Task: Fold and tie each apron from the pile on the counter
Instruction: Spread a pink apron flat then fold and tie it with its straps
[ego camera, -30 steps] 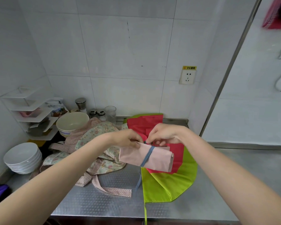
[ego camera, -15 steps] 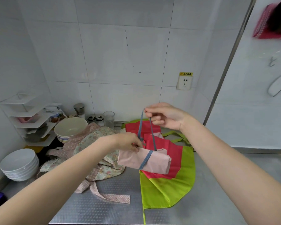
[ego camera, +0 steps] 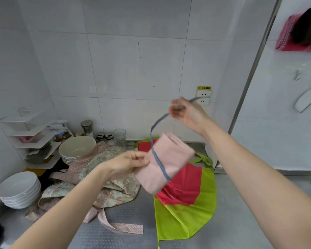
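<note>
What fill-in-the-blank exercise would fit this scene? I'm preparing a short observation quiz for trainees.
1. The left hand holds a folded ____ apron.
2. The right hand pulls up a ____ strap.
3. Under the bundle, a red and ____ apron lies on the counter.
4. The bowls at far left are ____.

Missing words: pink; blue; green; white

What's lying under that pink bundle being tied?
The red-and-green apron lies spread on the counter beneath the pink bundle, which is held above it. The bundle hides part of its red section.
</note>
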Motion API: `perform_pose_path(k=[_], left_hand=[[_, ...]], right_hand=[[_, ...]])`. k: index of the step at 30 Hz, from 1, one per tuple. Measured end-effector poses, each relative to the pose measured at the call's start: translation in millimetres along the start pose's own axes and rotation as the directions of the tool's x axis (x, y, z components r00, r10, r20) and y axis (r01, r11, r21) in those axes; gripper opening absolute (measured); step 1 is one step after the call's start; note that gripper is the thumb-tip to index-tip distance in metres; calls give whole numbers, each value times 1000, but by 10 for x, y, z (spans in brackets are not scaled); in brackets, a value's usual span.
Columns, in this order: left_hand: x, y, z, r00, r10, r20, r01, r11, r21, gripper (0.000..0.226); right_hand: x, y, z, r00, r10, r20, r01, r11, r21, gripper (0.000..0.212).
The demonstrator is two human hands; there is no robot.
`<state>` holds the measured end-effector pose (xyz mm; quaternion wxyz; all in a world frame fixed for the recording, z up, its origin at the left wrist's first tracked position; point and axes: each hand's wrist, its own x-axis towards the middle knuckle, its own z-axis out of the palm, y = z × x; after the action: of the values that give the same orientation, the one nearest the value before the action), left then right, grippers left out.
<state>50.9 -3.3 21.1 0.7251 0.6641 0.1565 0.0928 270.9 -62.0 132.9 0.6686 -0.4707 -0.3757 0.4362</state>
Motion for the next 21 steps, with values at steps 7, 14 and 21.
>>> perform_pose_path(k=[7, 14, 21], left_hand=[[92, 171, -197, 806, 18, -591, -133, 980, -151, 21], [274, -148, -528, 372, -80, -925, 150, 988, -25, 21], [391, -394, -267, 936, 25, -351, 300, 465, 833, 23]], right_hand=[[-158, 791, -530, 964, 60, -259, -176, 876, -450, 39], [-363, 585, -257, 991, 131, -2, -103, 768, -632, 46], [-341, 486, 302, 913, 257, 315, -129, 918, -376, 43]])
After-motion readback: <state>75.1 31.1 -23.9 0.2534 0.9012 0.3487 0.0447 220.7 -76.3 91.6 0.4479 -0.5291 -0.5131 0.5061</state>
